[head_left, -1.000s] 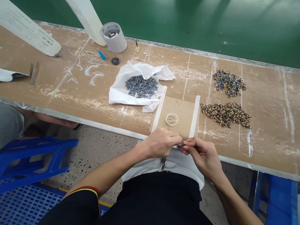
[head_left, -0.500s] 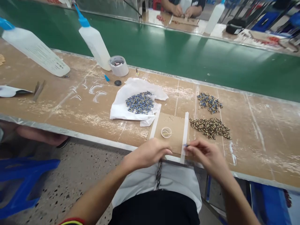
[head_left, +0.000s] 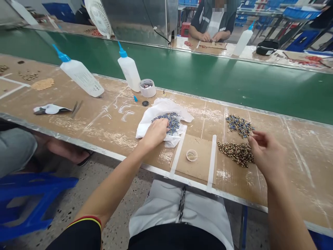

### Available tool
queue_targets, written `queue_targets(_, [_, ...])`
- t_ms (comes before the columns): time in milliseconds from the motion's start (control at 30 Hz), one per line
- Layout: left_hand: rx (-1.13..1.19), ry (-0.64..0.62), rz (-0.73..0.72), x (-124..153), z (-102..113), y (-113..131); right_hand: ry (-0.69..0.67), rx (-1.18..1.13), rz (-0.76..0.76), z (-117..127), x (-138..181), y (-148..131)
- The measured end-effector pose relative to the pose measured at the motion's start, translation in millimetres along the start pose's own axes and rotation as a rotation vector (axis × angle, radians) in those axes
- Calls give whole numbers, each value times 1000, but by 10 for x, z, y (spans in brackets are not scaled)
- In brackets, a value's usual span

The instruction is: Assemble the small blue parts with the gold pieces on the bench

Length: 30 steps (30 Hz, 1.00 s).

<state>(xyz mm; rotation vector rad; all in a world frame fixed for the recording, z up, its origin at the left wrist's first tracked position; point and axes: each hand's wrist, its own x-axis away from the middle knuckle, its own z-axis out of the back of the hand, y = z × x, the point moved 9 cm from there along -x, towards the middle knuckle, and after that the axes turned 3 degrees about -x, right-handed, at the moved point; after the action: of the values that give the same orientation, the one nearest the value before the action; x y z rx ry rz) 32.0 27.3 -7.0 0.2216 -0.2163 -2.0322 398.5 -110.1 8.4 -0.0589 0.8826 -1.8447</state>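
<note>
"Where is room?"

"Between hands, over the cardboard [head_left: 200,170], until the table edge [head_left: 234,199]. Earlier they were close; now left hand [head_left: 156,131] touches blue pieces [head_left: 173,123] on paper [head_left: 145,122], right hand [head_left: 269,154] is beside the mixed pile [head_left: 238,125]."

"Pinching?"

"Both, I cannot tell."

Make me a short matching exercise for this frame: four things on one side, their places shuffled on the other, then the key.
Things:
1. left hand
2. right hand
3. small round cup
4. tape roll

Places:
A. beside a blue-tipped bottle
B. at the blue pieces in white paper
C. between two white tape strips
D. near the edge of the blue-and-gold pile on the right

Pairs: 1-B, 2-D, 3-C, 4-A
</note>
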Motion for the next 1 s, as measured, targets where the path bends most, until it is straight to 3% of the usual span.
queue_targets(100, [7,-16,-35,-52,8,-28,62,-87,-71,114,491,43])
queue_targets(233, [91,55,-52,-28,185,-118,63,-350,-209,29,966,258])
queue_targets(400, [294,116,56,299,362,-189,265,-485,-301,167,1218,358])
queue_targets(500, [404,105,75,581,362,-57,278,-513,-286,190,1246,236])
queue_targets(567, [447,103,51,736,337,74,197,-508,-226,122,1215,79])
queue_targets(767, [495,-7,-9,942,18,343,-354,-483,58,-452,1116,-646])
queue_targets(867, [520,-10,-38,984,-86,405,-480,-572,47,-688,1109,-879])
queue_targets(1000, [573,100,-123,1057,-23,457,-523,-651,-18,-890,1129,-1009])
